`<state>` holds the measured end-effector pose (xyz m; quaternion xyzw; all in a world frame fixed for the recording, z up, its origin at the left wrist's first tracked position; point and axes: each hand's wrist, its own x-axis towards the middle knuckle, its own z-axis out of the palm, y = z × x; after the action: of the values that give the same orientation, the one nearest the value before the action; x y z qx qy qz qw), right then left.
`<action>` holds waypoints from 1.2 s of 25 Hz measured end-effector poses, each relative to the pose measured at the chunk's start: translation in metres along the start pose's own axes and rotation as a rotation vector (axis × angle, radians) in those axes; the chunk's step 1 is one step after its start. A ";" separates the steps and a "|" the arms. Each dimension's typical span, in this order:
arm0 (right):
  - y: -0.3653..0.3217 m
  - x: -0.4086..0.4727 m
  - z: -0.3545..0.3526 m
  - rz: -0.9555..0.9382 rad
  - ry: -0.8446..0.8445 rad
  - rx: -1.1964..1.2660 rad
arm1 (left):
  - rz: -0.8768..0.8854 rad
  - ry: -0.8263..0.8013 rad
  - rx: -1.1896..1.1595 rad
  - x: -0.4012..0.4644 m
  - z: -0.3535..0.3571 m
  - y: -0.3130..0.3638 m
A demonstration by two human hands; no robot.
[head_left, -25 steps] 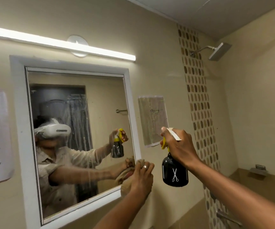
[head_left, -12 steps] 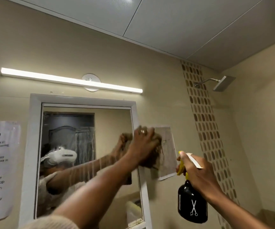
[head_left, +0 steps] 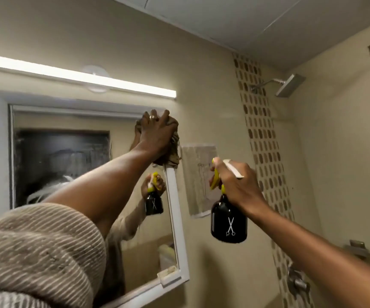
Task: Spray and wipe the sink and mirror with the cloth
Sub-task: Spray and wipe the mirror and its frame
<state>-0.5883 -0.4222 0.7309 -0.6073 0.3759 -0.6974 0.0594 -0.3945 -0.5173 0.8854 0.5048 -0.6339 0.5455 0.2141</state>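
Note:
A white-framed mirror [head_left: 68, 165] hangs on the beige wall, its glass streaked with wet smears. My left hand [head_left: 157, 132] presses a brown cloth [head_left: 173, 155] against the mirror's top right corner. My right hand [head_left: 235, 185] holds a black spray bottle [head_left: 228, 221] with a yellow trigger and white nozzle, upright, to the right of the mirror and apart from it. The sink is out of view.
A lit tube light [head_left: 79, 76] runs above the mirror. A paper sheet [head_left: 199, 178] is stuck on the wall between mirror and bottle. A shower head [head_left: 288, 85] juts out at upper right, with taps [head_left: 297, 281] lower right.
My left hand has swept the cloth up from the mirror's lower right corner to its top right corner. The right hand with the bottle has stayed beside the mirror. My view has tilted up.

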 end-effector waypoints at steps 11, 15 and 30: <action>-0.004 -0.018 -0.014 0.092 -0.003 0.072 | 0.216 -0.339 -0.079 -0.206 0.050 0.123; -0.011 -0.031 -0.019 0.090 -0.028 0.069 | 0.238 -0.450 -0.108 -0.260 0.067 0.154; -0.027 -0.079 -0.016 0.130 -0.084 -0.004 | 0.570 -0.436 -0.134 -0.353 0.041 0.142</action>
<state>-0.5721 -0.3532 0.6841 -0.6105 0.4133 -0.6651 0.1190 -0.3663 -0.4262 0.5150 0.3970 -0.8143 0.4201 -0.0541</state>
